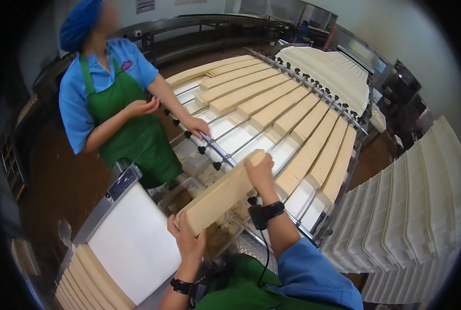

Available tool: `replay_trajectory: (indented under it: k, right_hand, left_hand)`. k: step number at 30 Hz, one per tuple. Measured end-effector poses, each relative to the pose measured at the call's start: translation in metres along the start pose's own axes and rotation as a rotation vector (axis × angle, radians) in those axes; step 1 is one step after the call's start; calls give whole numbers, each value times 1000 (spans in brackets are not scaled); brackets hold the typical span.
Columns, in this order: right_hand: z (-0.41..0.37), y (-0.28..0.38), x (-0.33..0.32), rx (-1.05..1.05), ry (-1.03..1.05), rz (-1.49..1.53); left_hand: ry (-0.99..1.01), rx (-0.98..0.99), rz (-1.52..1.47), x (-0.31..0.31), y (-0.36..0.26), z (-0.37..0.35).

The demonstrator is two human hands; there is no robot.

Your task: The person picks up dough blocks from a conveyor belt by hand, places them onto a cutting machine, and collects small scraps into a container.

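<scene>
A long, pale-yellow block (221, 195) with squared edges is held slantwise between my two hands. My left hand (189, 242) grips its near lower end, fingers wrapped round the corner. At its far upper end my right hand (262, 175) is closed over the top edge. Beneath the block sit tubs (234, 243) with pale chunks and offcuts in them. Beyond my right hand, several similar long blocks (302, 155) lie in lanes between metal rods on a white conveyor (248, 139). Black bands are on both my wrists.
Left of me is a white belt (132, 240) with several thin pale strips (91, 281) at its near end. A co-worker in a green apron (132, 134) stands across, one hand on the metal rail (217, 147). Stacked white trays (411, 206) rise at right.
</scene>
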State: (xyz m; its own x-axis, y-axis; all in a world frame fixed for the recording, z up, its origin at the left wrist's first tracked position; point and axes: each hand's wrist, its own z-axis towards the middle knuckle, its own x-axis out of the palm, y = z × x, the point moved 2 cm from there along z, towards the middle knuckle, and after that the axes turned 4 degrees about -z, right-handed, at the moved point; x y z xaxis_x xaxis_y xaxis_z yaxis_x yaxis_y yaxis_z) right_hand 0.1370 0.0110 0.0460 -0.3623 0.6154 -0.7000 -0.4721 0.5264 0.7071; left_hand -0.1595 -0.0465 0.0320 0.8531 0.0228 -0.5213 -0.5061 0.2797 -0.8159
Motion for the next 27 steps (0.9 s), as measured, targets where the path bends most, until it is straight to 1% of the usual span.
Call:
replay_trajectory:
  k: [1,2,3,4,5,6,7,9,11,13,14,15,17,18,19,21,22,23,24,25,27]
  right_hand:
    - [20,-10,-14,3,-6,9]
    - [39,-20,-27,72,61,-132]
    - [56,-33,-37,139,129,-275]
    - [76,-51,-41,136,121,-265]
    - [97,-68,-40,76,185,-437]
    - [117,-84,-37,17,245,-612]
    - [130,-97,-35,10,227,-610]
    - [149,-112,-37,-71,59,-640]
    - [158,-116,-40,-50,70,-626]
    - [159,-125,-28,-110,-182,-566]
    - [154,-117,-32,-77,-29,-543]
    - [151,-114,-29,-88,-28,-542]
    - [139,-117,-20,-147,89,-519]
    - [135,-116,-20,-128,160,-556]
    - [134,-120,-18,-138,163,-559]
    - [132,-125,-14,-191,103,-562]
    - [133,-123,-14,-204,107,-563]
    - [134,-121,-13,-173,140,-555]
    - [132,-118,-11,-142,176,-549]
    - [126,-108,-12,-157,184,-551]
    - [104,-78,-11,-291,290,-519]
  left_hand:
    - [50,85,-61,14,-11,8]
    - [101,169,-122,27,-21,15]
    - [102,180,-118,37,-29,22]
    - [208,177,-200,49,-38,29]
    - [311,177,-285,63,-47,37]
    - [350,226,-269,74,-54,42]
    - [342,242,-277,88,-57,48]
    - [428,304,-262,120,-60,60]
    - [430,302,-291,148,-69,72]
    - [496,255,-500,191,-52,81]
    - [469,280,-424,207,-47,80]
    - [458,279,-425,217,-44,80]
    - [481,21,-565,230,-38,77]
    - [404,72,-523,228,-40,76]
    - [394,68,-525,220,-41,74]
    - [426,-111,-648,196,-37,70]
    - [425,-138,-752,180,-35,67]
    - [411,-141,-755,171,-22,64]
    - [297,-81,-739,158,-4,57]
    - [182,-22,-719,143,12,52]
    - [64,-61,-343,90,26,38]
